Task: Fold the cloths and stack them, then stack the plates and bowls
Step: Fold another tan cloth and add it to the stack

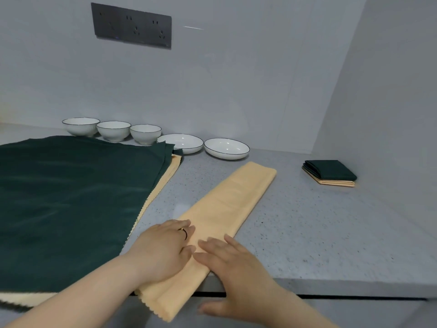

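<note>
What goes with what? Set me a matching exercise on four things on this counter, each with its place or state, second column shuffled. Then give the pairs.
Things
1. yellow cloth
2. big green cloth
3. folded pile
4. three bowls

Place or state
a. in a row by the back wall
b. spread flat, far left
c. small, near the side wall on the right
d. a long strip under the left hand and right hand

Pairs: 1-d, 2-b, 3-c, 4-a
</note>
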Demonstrator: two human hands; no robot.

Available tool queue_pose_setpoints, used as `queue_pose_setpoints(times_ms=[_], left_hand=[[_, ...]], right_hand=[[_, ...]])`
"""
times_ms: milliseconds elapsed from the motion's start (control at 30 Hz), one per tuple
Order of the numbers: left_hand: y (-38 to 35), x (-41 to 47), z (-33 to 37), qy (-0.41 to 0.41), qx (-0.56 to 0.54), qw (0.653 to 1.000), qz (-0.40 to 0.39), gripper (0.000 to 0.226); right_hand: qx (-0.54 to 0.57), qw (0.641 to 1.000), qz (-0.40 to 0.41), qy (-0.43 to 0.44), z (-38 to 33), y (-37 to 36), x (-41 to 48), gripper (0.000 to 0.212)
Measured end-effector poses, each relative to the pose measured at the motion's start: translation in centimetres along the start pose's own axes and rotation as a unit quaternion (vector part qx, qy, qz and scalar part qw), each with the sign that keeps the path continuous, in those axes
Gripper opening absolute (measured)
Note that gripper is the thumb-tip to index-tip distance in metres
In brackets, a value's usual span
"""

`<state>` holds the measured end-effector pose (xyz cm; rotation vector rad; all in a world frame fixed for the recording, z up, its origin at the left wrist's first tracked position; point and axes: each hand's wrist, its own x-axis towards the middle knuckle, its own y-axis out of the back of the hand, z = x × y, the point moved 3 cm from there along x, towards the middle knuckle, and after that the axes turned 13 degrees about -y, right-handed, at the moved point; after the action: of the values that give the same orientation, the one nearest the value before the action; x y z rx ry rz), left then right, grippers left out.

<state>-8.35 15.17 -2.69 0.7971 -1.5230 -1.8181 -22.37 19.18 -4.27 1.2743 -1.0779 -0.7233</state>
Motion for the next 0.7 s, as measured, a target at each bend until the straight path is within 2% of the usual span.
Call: queue_pose_setpoints(times_ms=[100,167,300,467,533,567,667,700], left_hand=[[0.3,-1.2,0.8,-0.012,-0.012,1.0,-0.008,0.044],[0.9,-2.0,1.1,-0.028,-0.038,0.999,-0.009,0.038],[2.1,-1.8,0.7,-0.043,-0.156,0.987,0.011,0.032],[1.9,2.5,-1.0,-0.064,-0.148,0.984,0.081,0.043],[1.5,4.0,-1.5,-0.062,-0.146,0.984,0.079,0.051],[1.3,4.5,-1.7,-0.063,-0.139,0.986,0.075,0.056],[0.8,5.5,-1.8,-0.077,-0.113,0.988,0.073,0.057],[0.6,5.5,-1.9,-0.08,-0.106,0.988,0.08,0.054]], right_hand=[[0.074,0.995,0.069,0.022,0.0,-0.6,-0.5,0.036],[0.129,0.987,0.093,0.02,0.5,0.0,-1.0,0.027],[0.193,0.975,0.109,-0.015,2.6,0.8,-2.1,0.032],[0.266,0.954,0.1,-0.097,5.0,1.7,-3.6,0.041],[0.32,0.935,0.056,-0.144,5.2,2.3,-4.1,0.039],[0.341,0.927,0.043,-0.153,5.3,2.8,-4.3,0.044],[0.358,0.913,0.009,-0.194,6.1,3.2,-4.2,0.088],[0.352,0.914,0.004,-0.2,6.4,3.5,-4.0,0.092]])
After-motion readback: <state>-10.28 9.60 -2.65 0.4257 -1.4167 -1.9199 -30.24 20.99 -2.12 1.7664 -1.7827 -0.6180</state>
